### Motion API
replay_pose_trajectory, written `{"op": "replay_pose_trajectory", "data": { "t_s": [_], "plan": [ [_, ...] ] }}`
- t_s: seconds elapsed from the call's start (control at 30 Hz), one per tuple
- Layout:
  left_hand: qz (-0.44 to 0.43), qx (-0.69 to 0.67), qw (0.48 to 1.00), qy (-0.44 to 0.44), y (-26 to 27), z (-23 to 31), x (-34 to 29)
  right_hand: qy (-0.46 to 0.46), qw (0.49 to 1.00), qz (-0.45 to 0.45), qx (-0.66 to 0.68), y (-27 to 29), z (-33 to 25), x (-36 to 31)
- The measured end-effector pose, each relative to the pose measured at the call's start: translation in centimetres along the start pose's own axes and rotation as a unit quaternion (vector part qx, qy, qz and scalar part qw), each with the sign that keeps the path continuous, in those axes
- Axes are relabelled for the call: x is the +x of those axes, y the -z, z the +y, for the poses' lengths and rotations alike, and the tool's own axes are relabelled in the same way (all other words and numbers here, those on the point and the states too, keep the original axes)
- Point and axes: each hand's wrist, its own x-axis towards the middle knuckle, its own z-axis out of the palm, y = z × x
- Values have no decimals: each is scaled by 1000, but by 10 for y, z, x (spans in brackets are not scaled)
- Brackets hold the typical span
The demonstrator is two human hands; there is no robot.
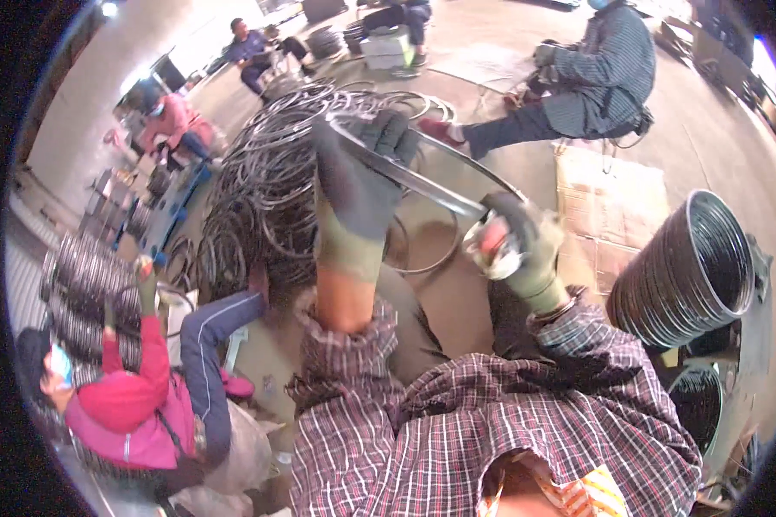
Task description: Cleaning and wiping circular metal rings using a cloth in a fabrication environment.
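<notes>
The hoop [431, 187] slants across the upper centre of the frame, long axis falling rightward; the left hand [364, 177] grips its upper-left end, the right hand [533, 250] its lower-right.

a pale wall [95, 108] stands at the left, beyond a smooth grey-brown floor [707, 151]; a small bright light [109, 9] shines upper left, white glare [764, 67] far right.

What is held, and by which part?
A dark hoop: left hand on its far-left side, right hand on its near-right side, with an unclear red-and-white item.
</notes>
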Motion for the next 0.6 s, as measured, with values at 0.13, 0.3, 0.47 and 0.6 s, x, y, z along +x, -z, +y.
{"op": "replay_pose_trajectory", "data": {
  "t_s": [0.13,0.3,0.47,0.6],
  "plan": [
    [-60,67,994,63,13,10,7,-76,953,-191,224,-58,-15,-68],
    [-75,236,962,118,11,36,-34,-219,888,-217,342,-53,20,-71],
    [-63,290,950,95,18,51,-61,54,984,-7,167,9,-3,90],
    [29,545,835,-68,6,30,-89,246,964,-42,89,5,0,158]
  ]
}}
